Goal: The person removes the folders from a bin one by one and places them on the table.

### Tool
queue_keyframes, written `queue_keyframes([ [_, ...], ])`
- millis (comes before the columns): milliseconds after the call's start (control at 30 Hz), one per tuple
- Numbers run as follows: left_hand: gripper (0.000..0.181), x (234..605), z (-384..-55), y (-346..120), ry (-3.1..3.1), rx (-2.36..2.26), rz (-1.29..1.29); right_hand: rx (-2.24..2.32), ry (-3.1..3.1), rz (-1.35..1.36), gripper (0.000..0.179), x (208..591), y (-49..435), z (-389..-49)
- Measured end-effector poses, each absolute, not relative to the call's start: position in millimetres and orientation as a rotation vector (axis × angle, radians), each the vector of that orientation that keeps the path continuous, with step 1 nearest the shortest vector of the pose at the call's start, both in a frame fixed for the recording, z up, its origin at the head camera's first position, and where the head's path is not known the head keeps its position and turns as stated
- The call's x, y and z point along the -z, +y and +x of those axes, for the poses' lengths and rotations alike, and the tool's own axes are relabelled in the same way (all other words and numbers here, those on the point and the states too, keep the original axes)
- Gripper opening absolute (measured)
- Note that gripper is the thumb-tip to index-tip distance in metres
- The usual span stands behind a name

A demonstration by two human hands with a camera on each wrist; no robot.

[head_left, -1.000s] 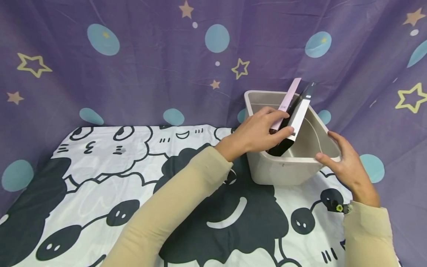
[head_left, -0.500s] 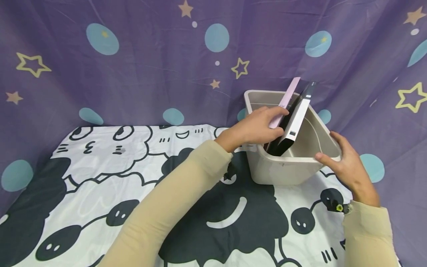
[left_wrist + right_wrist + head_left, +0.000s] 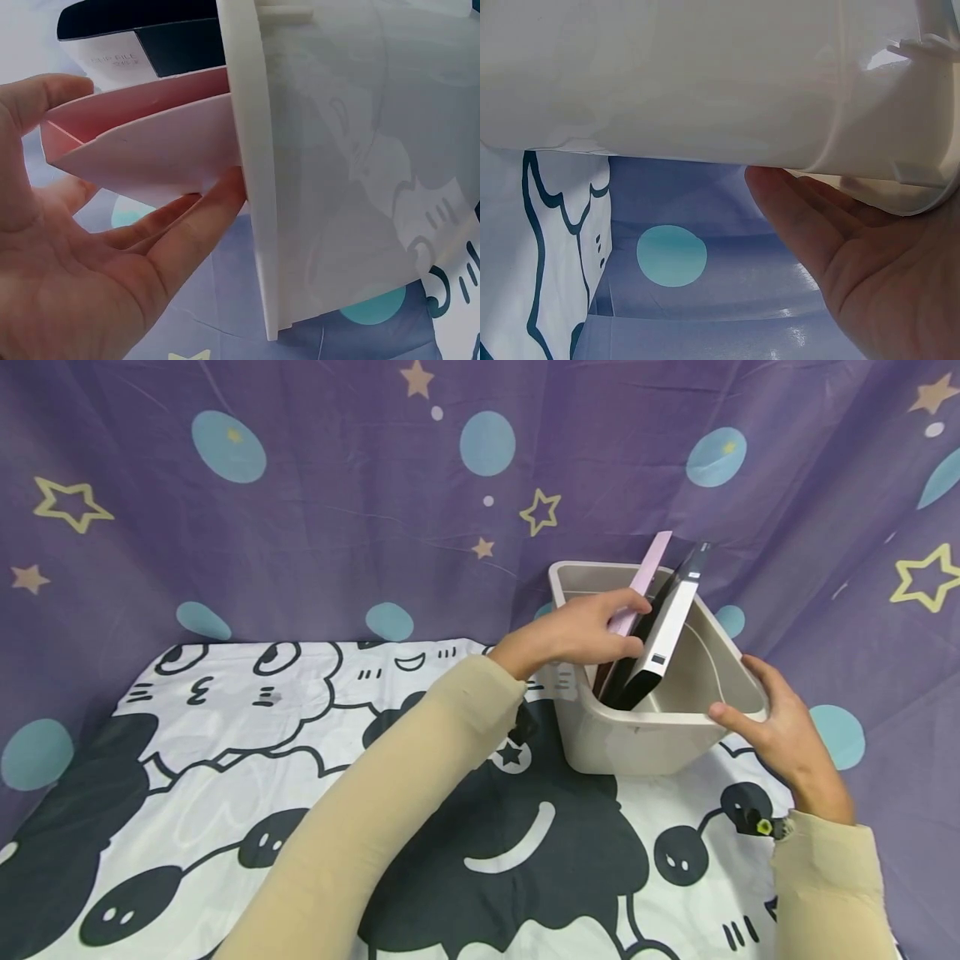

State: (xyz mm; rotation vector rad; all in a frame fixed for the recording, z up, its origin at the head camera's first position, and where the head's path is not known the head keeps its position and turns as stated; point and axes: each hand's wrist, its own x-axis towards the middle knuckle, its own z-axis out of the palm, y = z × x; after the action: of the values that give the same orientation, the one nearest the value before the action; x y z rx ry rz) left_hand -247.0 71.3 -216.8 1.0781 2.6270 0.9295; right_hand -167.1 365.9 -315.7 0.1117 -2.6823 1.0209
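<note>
A light grey plastic bin (image 3: 630,752) stands on the right of the patterned cloth. Two files lean side by side in it, their upper ends above the rim: a slim pink file (image 3: 651,562) and a black file with a white spine (image 3: 673,620). My left hand (image 3: 588,628) grips the pink file, thumb at its near edge. In the left wrist view, this pink file (image 3: 161,150) shows as a hollow folded sleeve between thumb and fingers. At the bin's right corner, my right hand (image 3: 783,735) holds the rim, thumb outside in the head view.
Under the bin spreads a white cloth (image 3: 225,793) printed with black cartoon faces. Behind it hangs a purple curtain (image 3: 337,527) with stars and blue dots, close to the bin's back.
My left hand has shifted slightly up and back, its thumb moving off the white-spined file toward the pink one. The white spine's label is uncovered. My right hand stays on the rim.
</note>
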Motion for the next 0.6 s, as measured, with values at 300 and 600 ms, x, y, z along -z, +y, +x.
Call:
queue_keyframes([
  [300,0.050,211,-255,78,2.488,-1.067,0.914,-1.070,-2.685,0.078,0.083,315,363,-166],
  [600,0.056,211,-258,80,2.482,-1.072,0.866,-1.073,-2.689,0.081,0.083,316,363,-166],
])
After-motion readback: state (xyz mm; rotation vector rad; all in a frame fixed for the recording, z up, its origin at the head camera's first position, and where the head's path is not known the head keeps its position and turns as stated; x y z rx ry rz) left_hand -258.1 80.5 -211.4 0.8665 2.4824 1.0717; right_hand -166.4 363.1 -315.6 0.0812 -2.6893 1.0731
